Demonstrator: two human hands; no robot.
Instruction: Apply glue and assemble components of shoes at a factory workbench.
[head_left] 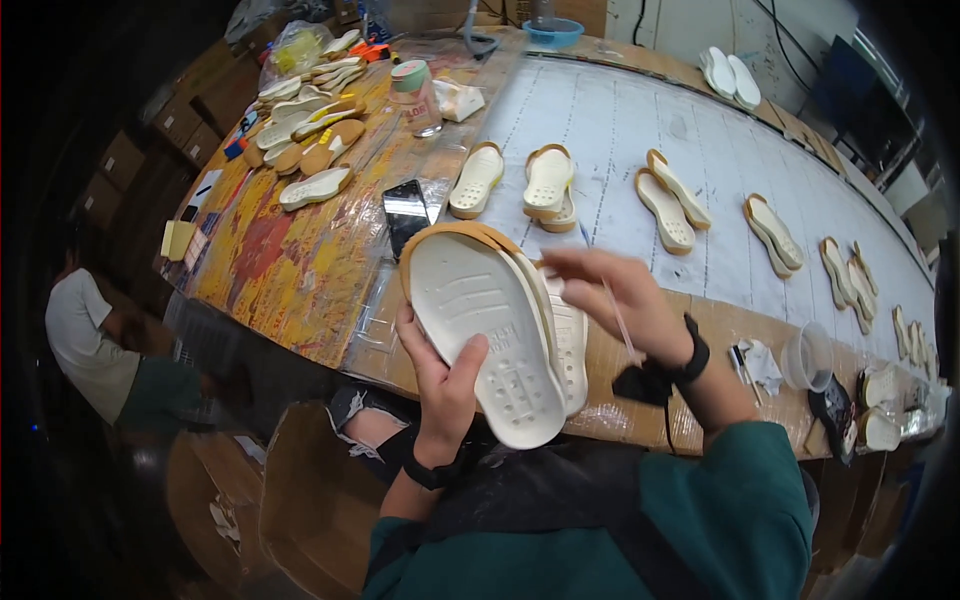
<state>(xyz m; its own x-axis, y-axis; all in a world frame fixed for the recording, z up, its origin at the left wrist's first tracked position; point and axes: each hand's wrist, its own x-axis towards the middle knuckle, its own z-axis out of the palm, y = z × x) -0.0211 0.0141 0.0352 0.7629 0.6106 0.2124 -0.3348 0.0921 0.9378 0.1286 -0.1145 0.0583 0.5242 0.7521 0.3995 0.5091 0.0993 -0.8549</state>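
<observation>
My left hand [445, 385] grips a cream shoe sole [480, 320] with a tan rim, its thumb pressed on the inner face. Rows of small holes show at the sole's lower end. A second, similar sole [571, 350] is partly hidden behind it; whether my left hand also holds this one is unclear. Just right of the soles' upper part, my right hand [625, 295] is raised with bent fingers. In it is a thin pale stick [620, 325], slanting down past the palm; its working end is hard to make out.
Soles in pairs [665, 210] line the white table surface [620, 110]. More soles [310, 130] are heaped at the left, near a jar [415, 100] and a phone [406, 212]. A clear plastic tub [808, 358] stands at right. Another person [90, 330] is at far left.
</observation>
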